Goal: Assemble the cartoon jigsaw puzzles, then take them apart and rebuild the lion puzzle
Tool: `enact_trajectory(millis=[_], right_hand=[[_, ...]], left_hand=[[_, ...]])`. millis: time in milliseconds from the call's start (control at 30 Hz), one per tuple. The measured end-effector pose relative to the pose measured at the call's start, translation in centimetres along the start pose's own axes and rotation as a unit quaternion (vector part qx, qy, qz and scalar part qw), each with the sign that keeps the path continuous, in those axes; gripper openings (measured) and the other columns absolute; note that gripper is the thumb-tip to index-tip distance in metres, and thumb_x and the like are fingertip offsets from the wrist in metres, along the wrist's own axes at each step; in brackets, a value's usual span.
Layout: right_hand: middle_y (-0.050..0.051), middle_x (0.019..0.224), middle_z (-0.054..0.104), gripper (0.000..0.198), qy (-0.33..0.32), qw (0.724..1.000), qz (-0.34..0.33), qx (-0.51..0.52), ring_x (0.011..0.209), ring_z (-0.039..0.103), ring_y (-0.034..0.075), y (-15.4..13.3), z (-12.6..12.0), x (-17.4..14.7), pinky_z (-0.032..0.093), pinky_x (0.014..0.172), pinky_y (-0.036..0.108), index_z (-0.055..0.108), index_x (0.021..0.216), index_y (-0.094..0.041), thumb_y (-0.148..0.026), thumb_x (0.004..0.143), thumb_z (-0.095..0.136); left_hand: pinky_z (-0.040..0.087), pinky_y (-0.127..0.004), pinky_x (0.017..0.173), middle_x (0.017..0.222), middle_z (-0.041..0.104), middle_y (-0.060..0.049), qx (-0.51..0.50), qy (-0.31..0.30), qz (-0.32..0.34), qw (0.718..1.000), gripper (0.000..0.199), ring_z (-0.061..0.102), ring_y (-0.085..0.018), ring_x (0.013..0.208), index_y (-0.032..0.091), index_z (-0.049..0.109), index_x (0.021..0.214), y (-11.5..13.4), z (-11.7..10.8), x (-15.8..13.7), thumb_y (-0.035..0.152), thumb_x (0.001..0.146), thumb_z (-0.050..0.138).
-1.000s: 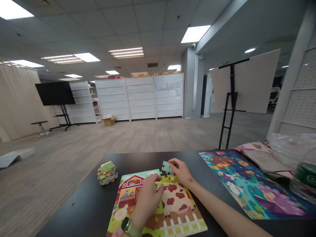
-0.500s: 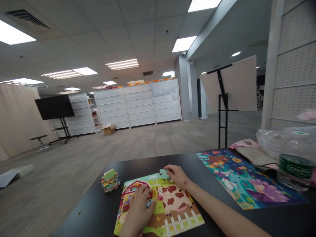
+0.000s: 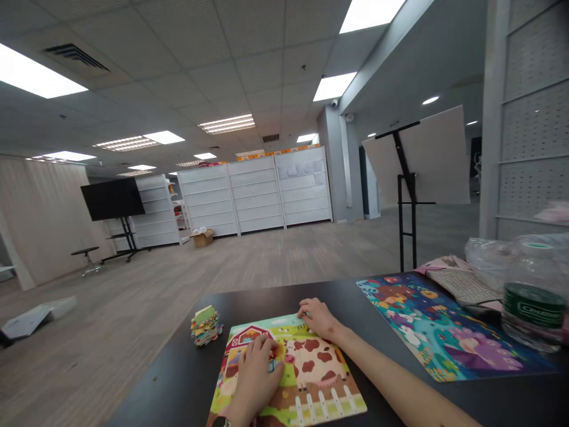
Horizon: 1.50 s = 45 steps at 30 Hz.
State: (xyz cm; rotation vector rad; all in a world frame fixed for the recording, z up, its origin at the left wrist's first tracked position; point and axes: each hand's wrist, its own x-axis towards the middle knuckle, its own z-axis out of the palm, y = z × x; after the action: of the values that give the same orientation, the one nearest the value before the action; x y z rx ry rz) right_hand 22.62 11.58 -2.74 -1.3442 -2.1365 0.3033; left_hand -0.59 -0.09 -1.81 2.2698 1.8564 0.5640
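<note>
A farm jigsaw puzzle (image 3: 311, 362) with a spotted cow, a red barn and a white fence lies on the black table. My left hand (image 3: 258, 370) rests on its left part, fingers spread and palm down, covering some of the picture. At the puzzle's top right edge is my right hand (image 3: 316, 316), its fingers bent together on a pale blue puzzle piece (image 3: 295, 320). That piece sits level with the top border and is partly hidden by the fingertips. Left of the puzzle stands a stack of puzzle pieces (image 3: 206, 325).
To the right lies a dark blue animal picture (image 3: 444, 332). Beyond it are a patterned cloth pouch (image 3: 462, 284) and a clear bottle with a green label (image 3: 533, 308). The far table edge (image 3: 275, 289) borders the carpeted floor.
My right hand has lowered the pale blue piece from a tilted position above the top edge to lie in line with it. My left hand stays on the puzzle; the view shifts slightly.
</note>
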Motion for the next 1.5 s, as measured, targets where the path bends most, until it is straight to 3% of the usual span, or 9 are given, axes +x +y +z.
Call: enact_trajectory(millis=[100, 300, 533, 733, 933, 1067, 1167, 1300, 1500], right_hand=[[0.004, 0.124, 0.069, 0.022, -0.001, 1.000, 0.000, -0.029, 0.115, 0.058, 0.026, -1.0, 0.1, -0.8, 0.038, 0.096, 0.038, 0.075, 0.086, -0.025, -0.018, 0.081, 0.055], [0.007, 0.104, 0.074, 0.018, 0.001, 0.998, 0.010, -0.065, 0.104, 0.060, 0.026, -2.7, 0.1, -2.0, 0.038, 0.090, 0.034, 0.071, 0.094, -0.021, -0.027, 0.086, 0.056], [0.005, 0.104, 0.075, 0.019, 0.008, 0.997, 0.037, -0.063, 0.106, 0.062, 0.024, -2.0, -0.4, -2.3, 0.040, 0.088, 0.032, 0.073, 0.094, -0.023, -0.035, 0.087, 0.061], [0.003, 0.108, 0.075, 0.022, -0.006, 0.998, 0.021, -0.066, 0.108, 0.062, 0.024, -2.2, -0.8, -2.6, 0.042, 0.091, 0.033, 0.075, 0.098, -0.026, -0.038, 0.087, 0.059], [0.012, 0.142, 0.059, 0.038, -0.020, 0.995, -0.039, -0.093, 0.129, 0.048, 0.034, -3.2, -1.9, -3.2, 0.036, 0.102, 0.045, 0.076, 0.106, -0.022, -0.048, 0.084, 0.060], [0.013, 0.136, 0.064, 0.045, -0.048, 0.990, -0.080, -0.104, 0.130, 0.047, 0.036, -3.4, -2.7, -3.4, 0.032, 0.105, 0.050, 0.076, 0.107, -0.022, -0.056, 0.081, 0.060], [0.014, 0.131, 0.067, 0.060, -0.072, 0.987, -0.099, -0.105, 0.132, 0.047, 0.037, -3.1, -2.9, -3.4, 0.029, 0.109, 0.051, 0.071, 0.118, -0.021, -0.065, 0.079, 0.060], [0.020, 0.147, 0.052, 0.089, -0.118, 0.982, -0.106, -0.103, 0.145, 0.031, 0.039, -2.4, -2.4, -3.4, 0.018, 0.117, 0.053, 0.057, 0.138, -0.014, -0.076, 0.074, 0.060], [0.020, 0.157, 0.038, 0.096, -0.157, 0.979, -0.085, -0.094, 0.151, 0.018, 0.038, -1.8, -1.7, -3.3, 0.008, 0.122, 0.053, 0.049, 0.146, -0.013, -0.079, 0.077, 0.053]], left_hand=[[0.032, -0.044, 0.106, 0.135, 0.058, -0.008, 0.013, 0.010, -0.003, 1.000, 0.035, 0.047, -0.031, 0.129, 0.027, 0.063, 0.113, 0.3, 0.1, -0.2, 0.038, 0.085, 0.048], [0.030, -0.043, 0.107, 0.134, 0.058, -0.008, 0.036, 0.028, 0.008, 0.999, 0.035, 0.047, -0.030, 0.128, 0.026, 0.062, 0.116, 0.5, 0.3, -0.5, 0.039, 0.088, 0.045], [0.031, -0.043, 0.107, 0.139, 0.056, -0.009, 0.061, 0.019, 0.005, 0.998, 0.038, 0.046, -0.031, 0.131, 0.025, 0.061, 0.120, 0.4, 0.6, -0.5, 0.039, 0.089, 0.043], [0.030, -0.045, 0.108, 0.144, 0.053, -0.010, 0.076, 0.008, 0.001, 0.997, 0.041, 0.041, -0.031, 0.137, 0.026, 0.060, 0.123, 0.4, 0.8, -0.3, 0.039, 0.089, 0.042], [0.030, -0.045, 0.108, 0.140, 0.055, -0.010, 0.073, 0.014, 0.010, 0.997, 0.039, 0.045, -0.031, 0.133, 0.024, 0.060, 0.121, 0.4, 0.7, -0.3, 0.038, 0.090, 0.041], [0.030, -0.045, 0.108, 0.140, 0.055, -0.011, 0.065, 0.021, 0.011, 0.998, 0.039, 0.044, -0.032, 0.133, 0.024, 0.060, 0.121, 0.3, 0.9, -0.3, 0.038, 0.089, 0.043], [0.030, -0.045, 0.108, 0.140, 0.055, -0.010, 0.061, 0.020, 0.011, 0.998, 0.038, 0.044, -0.032, 0.133, 0.025, 0.061, 0.120, 0.2, 0.9, -0.3, 0.038, 0.089, 0.043], [0.029, -0.045, 0.109, 0.142, 0.053, -0.010, 0.069, 0.012, 0.010, 0.998, 0.039, 0.043, -0.031, 0.133, 0.024, 0.060, 0.122, 0.5, 0.5, -0.5, 0.039, 0.091, 0.041], [0.031, -0.042, 0.106, 0.139, 0.055, -0.010, 0.063, 0.009, 0.016, 0.998, 0.037, 0.045, -0.030, 0.130, 0.024, 0.061, 0.119, 0.9, -0.1, -0.8, 0.037, 0.092, 0.041]])
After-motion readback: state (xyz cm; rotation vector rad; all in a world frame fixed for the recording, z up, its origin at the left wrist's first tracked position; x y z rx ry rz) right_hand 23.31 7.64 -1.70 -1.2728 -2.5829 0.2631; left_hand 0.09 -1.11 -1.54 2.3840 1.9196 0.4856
